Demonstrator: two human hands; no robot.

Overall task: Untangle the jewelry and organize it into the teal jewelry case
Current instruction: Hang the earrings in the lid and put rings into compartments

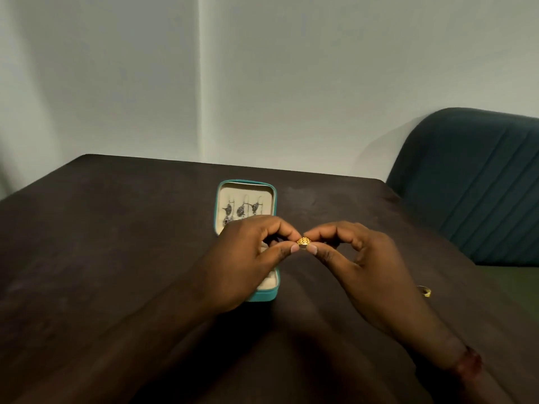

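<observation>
Over the case [246, 186], both hands [248, 255] [360, 258] pinch a gold ring [303, 243], apparently face-up.

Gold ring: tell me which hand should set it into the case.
Left, probably. Both hands pinch the gold ring, but the left hand already hangs over the open case; the right hand is beside it.

Left hand [248, 263] and right hand [361, 258] pinch a gold ring [303, 242] above the open teal case [246, 185]; dark table [116, 228].

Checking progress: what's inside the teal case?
In the teal case, dark earrings hang in the lid. The left hand covers most of the lower tray.
</observation>
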